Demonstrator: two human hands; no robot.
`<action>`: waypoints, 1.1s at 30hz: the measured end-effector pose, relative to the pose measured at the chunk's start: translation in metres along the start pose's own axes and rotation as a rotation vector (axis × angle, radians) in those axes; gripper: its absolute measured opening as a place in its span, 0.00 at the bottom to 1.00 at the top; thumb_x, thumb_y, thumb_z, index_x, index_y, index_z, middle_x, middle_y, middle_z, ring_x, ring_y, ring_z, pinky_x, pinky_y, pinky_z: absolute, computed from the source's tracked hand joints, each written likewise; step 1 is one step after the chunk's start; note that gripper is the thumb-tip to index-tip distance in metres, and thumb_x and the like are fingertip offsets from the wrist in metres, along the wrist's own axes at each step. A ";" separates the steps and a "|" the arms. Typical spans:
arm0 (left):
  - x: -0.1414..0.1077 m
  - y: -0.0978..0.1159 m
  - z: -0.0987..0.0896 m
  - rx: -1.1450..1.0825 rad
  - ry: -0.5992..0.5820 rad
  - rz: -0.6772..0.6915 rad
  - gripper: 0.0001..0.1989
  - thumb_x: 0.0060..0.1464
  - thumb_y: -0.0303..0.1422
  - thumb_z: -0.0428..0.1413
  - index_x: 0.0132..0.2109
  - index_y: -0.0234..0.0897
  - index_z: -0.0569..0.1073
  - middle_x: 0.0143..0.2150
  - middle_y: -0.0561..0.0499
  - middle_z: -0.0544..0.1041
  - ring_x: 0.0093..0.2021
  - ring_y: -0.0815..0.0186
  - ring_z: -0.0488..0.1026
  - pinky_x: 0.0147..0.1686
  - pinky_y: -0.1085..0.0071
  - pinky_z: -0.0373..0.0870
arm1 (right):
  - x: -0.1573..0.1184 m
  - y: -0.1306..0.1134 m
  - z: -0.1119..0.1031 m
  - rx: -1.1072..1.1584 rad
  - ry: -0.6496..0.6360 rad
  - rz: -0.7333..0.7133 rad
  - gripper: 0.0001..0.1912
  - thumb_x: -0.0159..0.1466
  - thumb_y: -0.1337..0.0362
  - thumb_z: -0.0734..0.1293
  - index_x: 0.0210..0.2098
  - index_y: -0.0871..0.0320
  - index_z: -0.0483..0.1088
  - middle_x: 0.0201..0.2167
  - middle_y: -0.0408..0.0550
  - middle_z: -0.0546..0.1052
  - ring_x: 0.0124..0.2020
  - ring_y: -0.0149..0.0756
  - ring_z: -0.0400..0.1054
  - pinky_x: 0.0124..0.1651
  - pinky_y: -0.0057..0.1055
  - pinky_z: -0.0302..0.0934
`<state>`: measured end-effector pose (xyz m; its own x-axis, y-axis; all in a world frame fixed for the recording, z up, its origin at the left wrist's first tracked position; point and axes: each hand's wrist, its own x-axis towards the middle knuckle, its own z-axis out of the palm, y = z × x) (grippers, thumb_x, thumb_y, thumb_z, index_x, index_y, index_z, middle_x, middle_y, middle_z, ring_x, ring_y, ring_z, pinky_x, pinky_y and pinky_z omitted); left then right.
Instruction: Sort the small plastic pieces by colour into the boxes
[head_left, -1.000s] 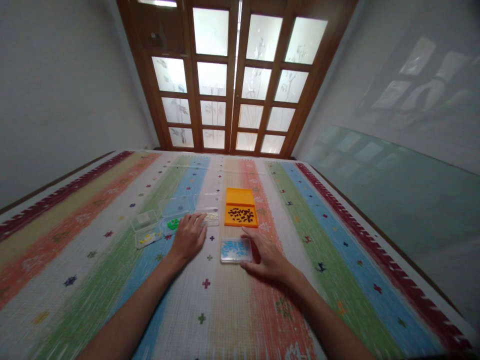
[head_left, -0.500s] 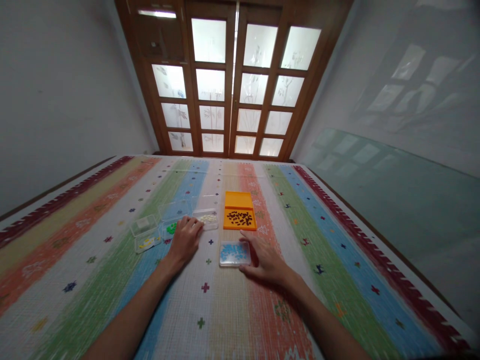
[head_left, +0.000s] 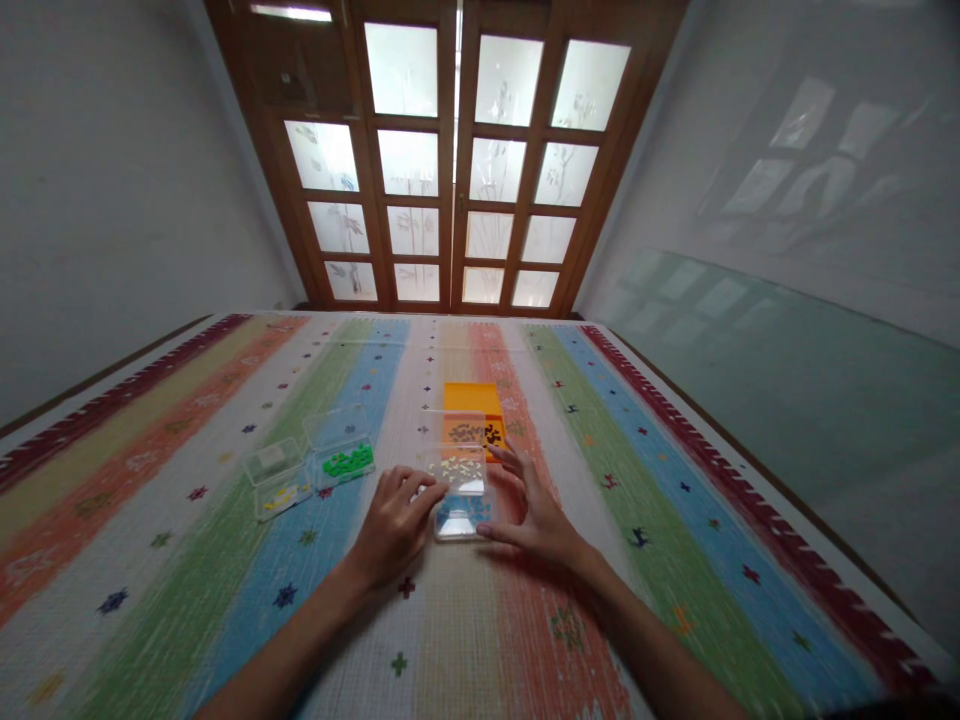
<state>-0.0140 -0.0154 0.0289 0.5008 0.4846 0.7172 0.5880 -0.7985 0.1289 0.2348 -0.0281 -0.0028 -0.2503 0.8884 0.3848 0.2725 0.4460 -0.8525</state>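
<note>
My left hand [head_left: 397,525] pinches the left side of an open clear plastic box [head_left: 459,472] with pale yellowish pieces in it. That box is in front of me, overlapping a closed clear box [head_left: 463,518] of light blue pieces. Its transparent lid is seen across part of the orange box [head_left: 472,398], which lies open with dark brown pieces. My right hand [head_left: 531,508] is open at the right, fingers apart, its thumb by the blue pieces' box and its fingertips near the orange box. Whether the thumb touches is unclear.
To the left, an open clear box holds green pieces [head_left: 349,462]; beside it stands a smaller open box with yellow pieces [head_left: 285,497]. A striped tablecloth [head_left: 337,640] covers the table. Wooden glazed doors [head_left: 454,210] rise beyond the far edge, with walls on both sides.
My left hand has brought the box of pale pieces from beside the green pieces rightward and nearer, over the blue pieces' box. My right hand's fingers have lifted and spread.
</note>
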 end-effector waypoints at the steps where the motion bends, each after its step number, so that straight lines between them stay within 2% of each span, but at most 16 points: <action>1: 0.000 0.005 0.000 -0.028 -0.002 0.019 0.14 0.58 0.18 0.50 0.47 0.35 0.73 0.39 0.47 0.76 0.39 0.60 0.66 0.39 0.65 0.63 | 0.001 -0.001 0.001 0.039 0.014 0.004 0.60 0.52 0.55 0.79 0.71 0.43 0.40 0.67 0.56 0.59 0.67 0.49 0.55 0.67 0.55 0.53; 4: 0.000 0.017 0.002 -0.080 -0.004 0.073 0.17 0.55 0.16 0.49 0.48 0.34 0.73 0.38 0.46 0.76 0.39 0.59 0.66 0.38 0.65 0.63 | 0.001 -0.004 0.005 0.143 0.042 0.041 0.61 0.51 0.57 0.80 0.72 0.42 0.39 0.64 0.55 0.64 0.65 0.48 0.59 0.66 0.54 0.55; 7: -0.002 0.022 0.003 -0.103 -0.001 0.099 0.19 0.55 0.16 0.48 0.50 0.34 0.72 0.38 0.46 0.75 0.39 0.60 0.66 0.39 0.64 0.65 | 0.000 -0.004 0.008 0.243 0.058 0.091 0.57 0.53 0.57 0.79 0.71 0.42 0.42 0.61 0.54 0.67 0.62 0.48 0.63 0.64 0.53 0.58; 11: -0.005 0.020 0.004 -0.120 0.056 0.066 0.20 0.58 0.22 0.55 0.57 0.37 0.69 0.43 0.45 0.74 0.43 0.60 0.69 0.43 0.64 0.69 | 0.001 -0.006 0.005 0.312 0.053 0.107 0.53 0.52 0.56 0.79 0.69 0.43 0.48 0.59 0.53 0.68 0.60 0.47 0.65 0.61 0.50 0.62; 13: -0.006 0.017 0.004 -0.121 0.111 -0.008 0.27 0.57 0.28 0.60 0.62 0.39 0.64 0.48 0.43 0.72 0.47 0.58 0.70 0.46 0.62 0.71 | 0.001 -0.008 0.003 0.309 0.051 0.098 0.51 0.52 0.55 0.79 0.67 0.43 0.49 0.58 0.53 0.68 0.60 0.46 0.65 0.61 0.50 0.62; 16: -0.005 0.012 0.004 -0.145 0.155 -0.141 0.43 0.52 0.38 0.66 0.69 0.43 0.53 0.58 0.38 0.67 0.57 0.50 0.67 0.52 0.54 0.71 | 0.001 -0.008 0.002 0.305 0.046 0.081 0.48 0.52 0.54 0.79 0.65 0.43 0.52 0.56 0.52 0.71 0.59 0.46 0.66 0.61 0.50 0.61; 18: -0.004 0.008 0.004 -0.203 0.124 -0.195 0.52 0.49 0.41 0.67 0.71 0.43 0.46 0.64 0.34 0.62 0.62 0.46 0.64 0.54 0.49 0.70 | 0.000 -0.006 0.003 0.305 0.044 0.076 0.46 0.52 0.54 0.79 0.62 0.44 0.54 0.55 0.51 0.71 0.58 0.46 0.67 0.61 0.51 0.61; 20: -0.003 0.005 0.006 -0.290 0.062 -0.227 0.55 0.48 0.42 0.68 0.72 0.42 0.42 0.68 0.32 0.57 0.63 0.45 0.63 0.54 0.49 0.71 | -0.002 -0.004 0.004 0.302 0.049 0.081 0.43 0.51 0.53 0.79 0.60 0.44 0.56 0.55 0.51 0.71 0.58 0.46 0.67 0.61 0.51 0.61; 22: -0.004 0.003 0.008 -0.364 0.007 -0.251 0.55 0.49 0.42 0.67 0.73 0.42 0.41 0.69 0.32 0.57 0.64 0.46 0.64 0.56 0.49 0.70 | -0.003 -0.002 0.005 0.299 0.045 0.091 0.42 0.52 0.52 0.79 0.59 0.44 0.56 0.55 0.51 0.70 0.58 0.46 0.67 0.60 0.50 0.62; 26: -0.006 0.002 0.011 -0.403 -0.059 -0.250 0.48 0.54 0.39 0.64 0.72 0.44 0.43 0.67 0.35 0.63 0.65 0.50 0.65 0.60 0.49 0.67 | -0.003 -0.002 0.005 0.284 0.047 0.081 0.38 0.52 0.52 0.78 0.55 0.45 0.57 0.53 0.49 0.69 0.57 0.44 0.67 0.59 0.47 0.64; 30: -0.005 0.002 0.010 -0.449 -0.042 -0.201 0.35 0.56 0.36 0.63 0.66 0.43 0.58 0.63 0.38 0.69 0.64 0.53 0.67 0.60 0.51 0.68 | -0.002 -0.006 0.005 0.263 0.030 0.095 0.33 0.53 0.51 0.78 0.50 0.46 0.58 0.50 0.47 0.71 0.53 0.42 0.69 0.55 0.43 0.66; 33: -0.003 0.002 0.008 -0.517 -0.018 -0.180 0.27 0.56 0.34 0.63 0.60 0.41 0.64 0.59 0.39 0.71 0.61 0.55 0.69 0.58 0.53 0.70 | 0.000 -0.008 0.005 0.235 0.027 0.083 0.30 0.54 0.50 0.77 0.49 0.47 0.60 0.51 0.48 0.70 0.55 0.43 0.68 0.57 0.43 0.65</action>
<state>-0.0092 -0.0152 0.0211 0.4342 0.6322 0.6418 0.2792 -0.7718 0.5714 0.2276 -0.0326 0.0022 -0.2107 0.9249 0.3164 0.0665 0.3365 -0.9393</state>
